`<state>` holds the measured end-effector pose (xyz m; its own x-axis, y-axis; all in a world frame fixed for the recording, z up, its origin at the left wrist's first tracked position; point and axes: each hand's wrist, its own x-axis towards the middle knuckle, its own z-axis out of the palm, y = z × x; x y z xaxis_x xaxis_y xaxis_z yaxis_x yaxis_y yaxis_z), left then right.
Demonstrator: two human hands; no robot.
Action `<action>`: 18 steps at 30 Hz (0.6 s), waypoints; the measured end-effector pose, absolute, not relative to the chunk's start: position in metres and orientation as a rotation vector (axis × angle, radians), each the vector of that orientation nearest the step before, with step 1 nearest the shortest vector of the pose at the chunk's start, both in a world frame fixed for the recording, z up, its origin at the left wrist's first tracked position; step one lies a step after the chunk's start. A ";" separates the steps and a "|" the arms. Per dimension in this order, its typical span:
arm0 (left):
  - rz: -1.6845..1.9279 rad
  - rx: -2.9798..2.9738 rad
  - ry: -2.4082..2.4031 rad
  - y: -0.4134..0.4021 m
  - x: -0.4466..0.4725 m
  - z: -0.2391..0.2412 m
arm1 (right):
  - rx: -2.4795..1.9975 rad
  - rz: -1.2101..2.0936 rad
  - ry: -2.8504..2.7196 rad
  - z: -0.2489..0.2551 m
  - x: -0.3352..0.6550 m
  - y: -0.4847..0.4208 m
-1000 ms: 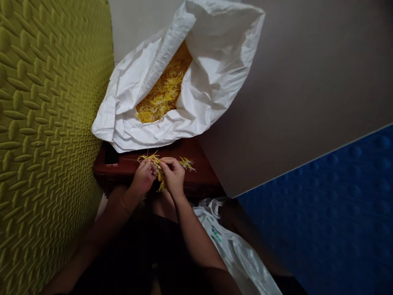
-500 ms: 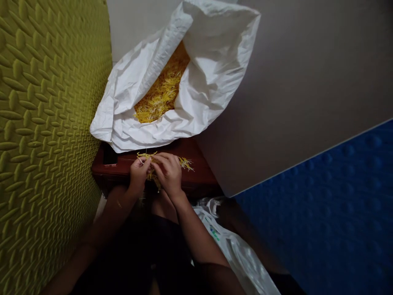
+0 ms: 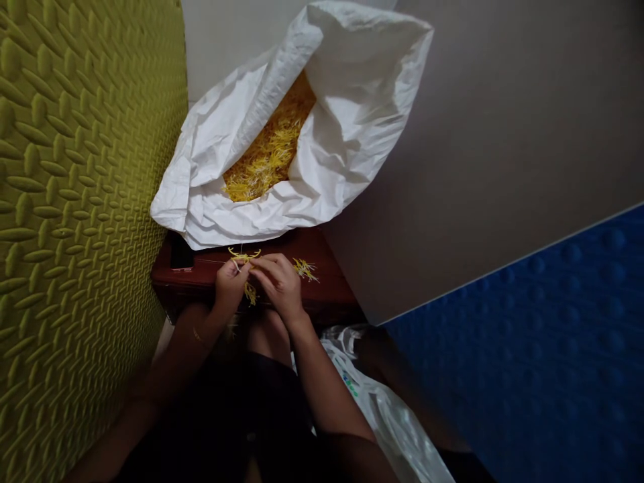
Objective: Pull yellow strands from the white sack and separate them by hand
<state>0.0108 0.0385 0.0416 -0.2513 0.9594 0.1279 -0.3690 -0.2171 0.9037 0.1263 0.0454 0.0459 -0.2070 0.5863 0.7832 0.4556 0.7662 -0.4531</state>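
Observation:
My left hand (image 3: 229, 285) is closed in a pinch on a small bunch of thin yellow strands (image 3: 244, 257), whose ends fan out above the fingertips. My right hand (image 3: 284, 287) meets it from the other side, thumb and fingers pinched at the same bunch. Beneath the fingers hangs a yellow tuft (image 3: 250, 294). Fine thread seems to run out from the left fingertips. Beside my right hand, a loose heap of yellow strands with white ends (image 3: 304, 270) lies on a reddish-brown case (image 3: 327, 275). Exactly what sits between the fingertips is too small to make out.
Beyond the case stands an open white woven sack (image 3: 352, 134) holding many yellow-and-white strands (image 3: 272, 147). A dark phone-like object (image 3: 181, 253) lies at the case's left. Yellow textured matting (image 3: 75, 201) rises at left; a grey panel (image 3: 477, 134) and a plastic bag (image 3: 387, 409) are at right.
The view has shifted slightly. My fingers have moved a little on the bunch, and more yellow strand ends now show above them. Both hands stay pinched together.

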 end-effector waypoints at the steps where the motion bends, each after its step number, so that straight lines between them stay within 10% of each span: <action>1: 1.663 0.919 0.960 0.038 0.011 0.040 | -0.802 0.166 -1.847 0.045 0.128 0.046; 18: 1.428 0.867 0.828 0.043 0.017 0.044 | -0.839 0.926 -1.061 0.031 0.108 0.044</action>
<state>0.0172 0.0429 0.0445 -0.0106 0.9994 0.0338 -0.4669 -0.0349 0.8836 0.1075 0.0443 0.0315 0.2112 0.9176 0.3368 -0.2096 0.3790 -0.9013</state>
